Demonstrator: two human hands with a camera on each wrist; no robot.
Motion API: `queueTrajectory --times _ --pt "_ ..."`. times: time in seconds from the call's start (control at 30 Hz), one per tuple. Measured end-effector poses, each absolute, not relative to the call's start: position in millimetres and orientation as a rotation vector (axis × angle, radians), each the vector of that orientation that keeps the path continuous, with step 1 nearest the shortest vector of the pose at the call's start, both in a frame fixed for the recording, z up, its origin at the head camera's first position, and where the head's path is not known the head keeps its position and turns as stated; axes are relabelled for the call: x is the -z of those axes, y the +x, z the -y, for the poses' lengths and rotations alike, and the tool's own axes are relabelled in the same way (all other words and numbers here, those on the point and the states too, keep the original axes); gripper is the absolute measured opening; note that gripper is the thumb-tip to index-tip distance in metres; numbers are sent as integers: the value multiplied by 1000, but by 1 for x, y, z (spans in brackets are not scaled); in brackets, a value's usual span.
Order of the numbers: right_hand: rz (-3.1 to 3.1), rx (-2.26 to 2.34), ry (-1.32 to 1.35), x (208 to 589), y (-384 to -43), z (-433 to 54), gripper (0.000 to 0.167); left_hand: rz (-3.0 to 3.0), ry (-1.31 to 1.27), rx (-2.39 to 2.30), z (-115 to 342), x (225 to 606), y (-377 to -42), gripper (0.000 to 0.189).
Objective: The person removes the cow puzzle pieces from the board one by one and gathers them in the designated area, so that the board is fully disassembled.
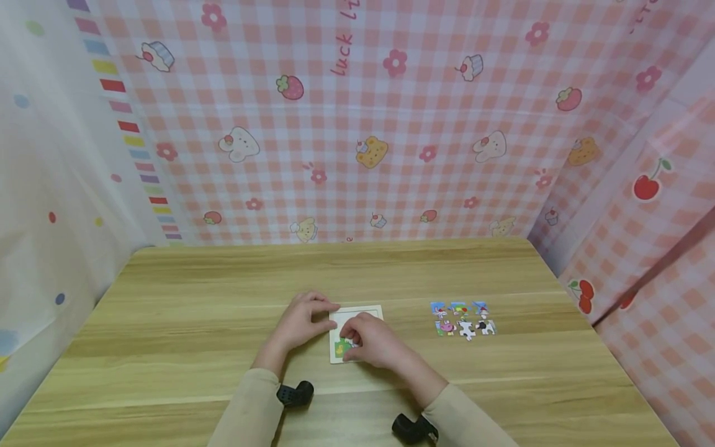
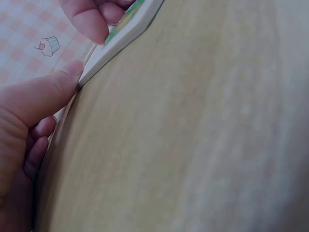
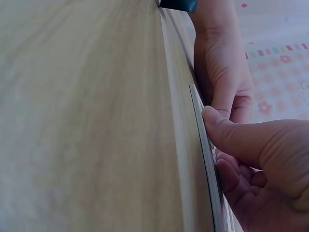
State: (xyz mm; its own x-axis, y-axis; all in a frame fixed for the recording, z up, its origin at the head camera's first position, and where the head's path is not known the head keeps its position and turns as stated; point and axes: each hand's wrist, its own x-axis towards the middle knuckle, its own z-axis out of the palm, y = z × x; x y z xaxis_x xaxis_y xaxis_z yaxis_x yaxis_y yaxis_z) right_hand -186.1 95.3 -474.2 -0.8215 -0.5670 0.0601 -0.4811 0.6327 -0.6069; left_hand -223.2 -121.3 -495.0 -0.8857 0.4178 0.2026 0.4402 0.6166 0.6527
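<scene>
A small white-framed jigsaw board point(image 1: 364, 308) lies flat on the table between both hands. My left hand point(image 1: 301, 320) rests at its left side, thumb on the edge and forefinger at the upper corner; in the left wrist view the thumb point(image 2: 58, 89) touches the frame. My right hand point(image 1: 374, 340) is bent over the board's lower part, its thumb and curled fingers about a puzzle piece point(image 1: 350, 341) mostly hidden beneath them. Beside it at the lower left lies a green piece with a yellow figure point(image 1: 340, 349). In the right wrist view, the right thumb point(image 3: 231, 135) is right at the board.
Several loose puzzle pieces point(image 1: 467, 329) lie in two rows on the wooden table point(image 1: 195, 329), right of the board. Black wrist cameras point(image 1: 410, 428) sit at both sleeves. A pink checked curtain point(image 1: 335, 124) hangs behind the table.
</scene>
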Motion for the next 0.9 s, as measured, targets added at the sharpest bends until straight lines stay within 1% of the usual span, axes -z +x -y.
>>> queueTrajectory --times 0.47,0.6,0.9 --pt "-2715 1000 -803 474 -183 -92 31 2791 -749 1123 121 496 -224 30" --pt "-2693 1047 -780 476 -184 -92 29 2783 -743 1115 121 495 -223 30" --pt "-2661 1178 -764 479 -184 -93 18 2813 -717 1118 120 493 -223 31"
